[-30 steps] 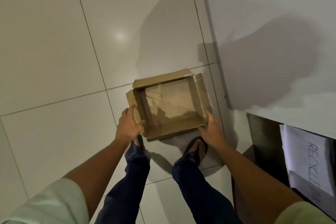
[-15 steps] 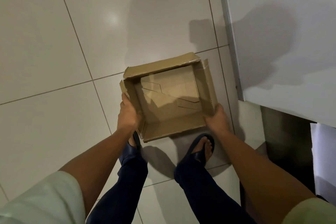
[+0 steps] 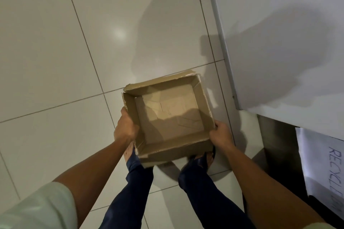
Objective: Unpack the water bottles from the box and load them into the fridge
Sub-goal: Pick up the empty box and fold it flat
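Pale glossy floor tiles [image 3: 55,52] with thin grout lines fill most of the view, and a bright spot of reflected light sits on one tile near the middle. Along the right side stands a white panel [image 3: 279,33], smooth and shadowed; whether it is the fridge cannot be told. Lower right, a white paper sign [image 3: 323,169] with hand-lettered text that starts "RECYCL" hangs on a dark container [image 3: 275,154] whose body is mostly out of view.

An open cardboard box [image 3: 167,115] is held between both hands above the person's feet, its top toward the camera. Its inside shows only the folded bottom flaps; no bottles are visible in it. The upper edges are torn and ragged, most of all at the far right corner.

The left hand [image 3: 125,129] holds the box's left wall, with its grip curled round the edge and the thumb lying along the outside. The right hand [image 3: 221,135] holds the near right corner, fingers wrapped over the rim of the wall.

Both forearms reach in from the bottom corners of the view, with a pale green sleeve [image 3: 37,208] at the lower left. Below the box are legs in dark blue trousers [image 3: 130,191] and feet in dark sandals.
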Demonstrator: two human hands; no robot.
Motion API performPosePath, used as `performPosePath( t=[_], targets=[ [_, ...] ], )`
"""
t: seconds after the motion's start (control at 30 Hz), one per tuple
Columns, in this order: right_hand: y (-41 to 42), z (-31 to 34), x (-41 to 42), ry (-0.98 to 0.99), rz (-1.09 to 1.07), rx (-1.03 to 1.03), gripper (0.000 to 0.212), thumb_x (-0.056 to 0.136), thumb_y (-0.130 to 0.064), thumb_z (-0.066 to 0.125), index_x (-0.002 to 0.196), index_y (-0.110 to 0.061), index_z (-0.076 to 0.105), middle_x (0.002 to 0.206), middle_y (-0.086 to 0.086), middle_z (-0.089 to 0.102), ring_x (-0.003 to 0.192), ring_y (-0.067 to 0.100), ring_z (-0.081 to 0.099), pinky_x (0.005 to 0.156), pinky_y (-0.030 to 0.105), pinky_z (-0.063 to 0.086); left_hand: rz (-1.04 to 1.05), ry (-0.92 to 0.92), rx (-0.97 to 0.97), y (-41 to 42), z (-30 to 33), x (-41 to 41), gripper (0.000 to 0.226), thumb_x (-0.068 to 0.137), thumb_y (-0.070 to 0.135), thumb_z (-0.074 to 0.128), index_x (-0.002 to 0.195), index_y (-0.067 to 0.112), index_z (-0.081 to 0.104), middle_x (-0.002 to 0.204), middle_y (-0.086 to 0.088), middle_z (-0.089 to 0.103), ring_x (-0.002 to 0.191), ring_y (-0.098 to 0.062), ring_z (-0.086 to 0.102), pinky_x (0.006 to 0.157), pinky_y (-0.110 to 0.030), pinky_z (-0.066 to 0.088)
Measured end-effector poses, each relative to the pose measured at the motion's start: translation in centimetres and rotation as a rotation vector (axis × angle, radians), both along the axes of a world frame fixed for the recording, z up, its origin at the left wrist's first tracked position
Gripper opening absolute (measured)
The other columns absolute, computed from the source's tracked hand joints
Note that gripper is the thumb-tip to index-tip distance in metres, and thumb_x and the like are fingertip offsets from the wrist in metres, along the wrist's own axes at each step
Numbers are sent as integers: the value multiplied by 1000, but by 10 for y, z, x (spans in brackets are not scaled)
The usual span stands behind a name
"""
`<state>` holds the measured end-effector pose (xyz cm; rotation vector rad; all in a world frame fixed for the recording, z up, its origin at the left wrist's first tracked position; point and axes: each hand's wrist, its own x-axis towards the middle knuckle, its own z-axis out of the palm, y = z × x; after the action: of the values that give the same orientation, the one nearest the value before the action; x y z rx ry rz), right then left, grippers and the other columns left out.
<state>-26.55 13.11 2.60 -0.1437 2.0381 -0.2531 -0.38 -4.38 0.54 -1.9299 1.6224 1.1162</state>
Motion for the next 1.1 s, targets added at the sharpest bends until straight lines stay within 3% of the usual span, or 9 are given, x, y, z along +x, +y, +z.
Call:
performPosePath(
  t=[0.17,0.33,0.47,0.6,0.7,0.8,0.9,1.0,1.1],
  targets=[
    [5,82,5,29,-8,-66,25,99,-4,52,116,-15,67,96,4,69,88,18,65,75,33,55,-113,45,-33,-17,80,10,70,86,14,68,142,18,25,128,-12,54,105,-33,60,85,-51,54],
    [6,172,7,47,-10,-66,33,100,-6,53,131,-16,59,100,-7,62,87,9,57,74,25,44,-487,-40,-303,-28,171,12,94,87,34,69,155,7,10,159,-20,19,146,-40,22,118,-49,26],
    [4,261,-2,135,84,-123,18,100,-15,56,108,-29,63,90,-13,61,81,1,57,67,22,43,-713,-63,-507,-35,254,5,91,87,47,64,156,9,17,162,-21,9,149,-43,6,120,-54,12],
    [3,347,-12,170,121,-254,25,97,-10,57,97,-34,63,86,-13,66,80,3,63,63,19,43,-805,-75,-655,-52,330,-9,91,84,47,67,153,6,25,161,-22,12,148,-44,6,118,-57,9],
    [2,415,-15,202,141,-377,26,96,-12,57,97,-36,66,81,-13,72,77,2,68,64,17,51,-835,-6,-775,-68,389,-23,86,83,48,66,150,7,31,155,-21,30,144,-43,26,118,-58,17],
    [3,467,-17,226,124,-443,22,96,-16,57,96,-32,72,84,-10,75,79,4,70,72,32,59,-889,79,-912,-86,444,-36,75,87,51,59,146,14,35,136,-9,48,127,-32,47,115,-56,29],
    [8,512,-17,275,130,-495,19,97,-19,57,104,-25,74,89,-7,75,87,12,70,83,43,59,-901,186,-937,-98,502,-52,52,91,48,55,134,21,46,113,0,60,93,-21,64,88,-39,53],
    [9,558,-20,312,140,-560,35,96,-14,60,129,-24,66,115,-6,73,108,15,67,94,33,54,-887,158,-890,-107,558,-66,19,99,47,41,100,30,50,89,7,68,69,-17,64,61,-31,46],
    [6,607,-31,199,9,-599,55,95,-19,65,146,-34,49,130,1,65,117,19,62,101,36,51,-763,223,-892,-111,601,-69,20,101,47,37,87,33,39,74,8,62,61,-17,54,57,-29,34]
  ],
)
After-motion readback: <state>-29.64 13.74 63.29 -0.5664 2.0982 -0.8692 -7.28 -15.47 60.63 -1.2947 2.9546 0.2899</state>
